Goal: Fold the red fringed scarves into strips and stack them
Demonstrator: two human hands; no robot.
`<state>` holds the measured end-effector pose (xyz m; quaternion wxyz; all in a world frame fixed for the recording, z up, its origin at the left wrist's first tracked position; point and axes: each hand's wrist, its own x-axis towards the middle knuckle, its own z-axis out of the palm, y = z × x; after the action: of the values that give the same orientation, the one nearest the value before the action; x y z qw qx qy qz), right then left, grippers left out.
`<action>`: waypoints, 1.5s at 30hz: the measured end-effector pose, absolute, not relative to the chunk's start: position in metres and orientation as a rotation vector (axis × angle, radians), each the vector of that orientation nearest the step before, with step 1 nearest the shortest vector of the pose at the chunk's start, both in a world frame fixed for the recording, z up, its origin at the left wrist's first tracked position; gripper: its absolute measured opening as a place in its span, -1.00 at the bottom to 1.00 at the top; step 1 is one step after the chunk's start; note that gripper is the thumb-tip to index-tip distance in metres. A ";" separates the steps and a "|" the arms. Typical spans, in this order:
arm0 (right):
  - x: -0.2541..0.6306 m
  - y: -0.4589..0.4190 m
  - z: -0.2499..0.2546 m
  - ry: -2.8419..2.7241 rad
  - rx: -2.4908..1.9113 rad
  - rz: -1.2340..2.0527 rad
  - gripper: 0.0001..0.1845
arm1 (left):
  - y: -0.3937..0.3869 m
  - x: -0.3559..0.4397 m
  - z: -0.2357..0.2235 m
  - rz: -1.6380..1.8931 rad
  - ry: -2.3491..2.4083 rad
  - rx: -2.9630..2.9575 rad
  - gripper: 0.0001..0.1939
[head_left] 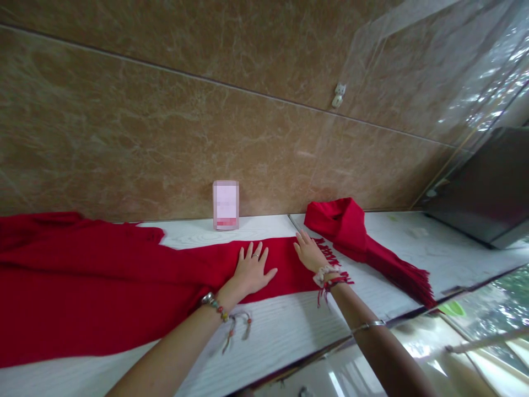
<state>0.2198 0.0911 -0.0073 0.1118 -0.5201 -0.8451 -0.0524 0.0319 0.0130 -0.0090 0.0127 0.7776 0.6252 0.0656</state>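
Note:
A long red scarf [182, 275] lies across the white surface, wide and wrinkled at the left and narrower toward the right. My left hand [253, 271] rests flat on its narrow part with fingers spread. Near the fringed right end, my right hand [309, 252] lies palm down on the cloth, fingers stretched out. Part of the fringe shows around my right wrist. To the right, apart from the spread cloth, a second red scarf [351, 231] is looped over itself, its fringed end pointing toward the front edge.
A phone [226, 205] leans upright against the brown marbled wall [165, 132]. At the far right stands a dark box-shaped object [483, 187]. The white tabletop [264, 336] ends in a dark front edge. Something light green [452, 308] shows beyond that edge.

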 end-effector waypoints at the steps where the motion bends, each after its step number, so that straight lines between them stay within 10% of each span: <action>1: 0.213 0.088 -0.007 -2.492 -1.469 -0.142 -0.53 | 0.013 0.032 -0.009 0.209 1.947 2.423 -0.31; 33: 0.208 0.100 -0.035 -2.637 -1.147 -0.190 -0.50 | -0.054 -0.172 0.048 -0.267 1.900 2.508 -0.46; 39: 0.206 0.096 -0.030 -2.622 -1.167 -0.192 -0.51 | -0.046 -0.193 0.072 -0.299 1.664 2.602 -0.79; 45: 0.162 0.073 -0.001 -2.594 -0.938 -0.012 -0.55 | -0.034 -0.172 0.066 -0.320 1.562 2.569 -0.43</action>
<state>0.1622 0.0734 -0.0011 0.1903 -0.3338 -0.9232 -0.0043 -0.1715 -0.0335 0.0659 0.0587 0.8482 0.5158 -0.1055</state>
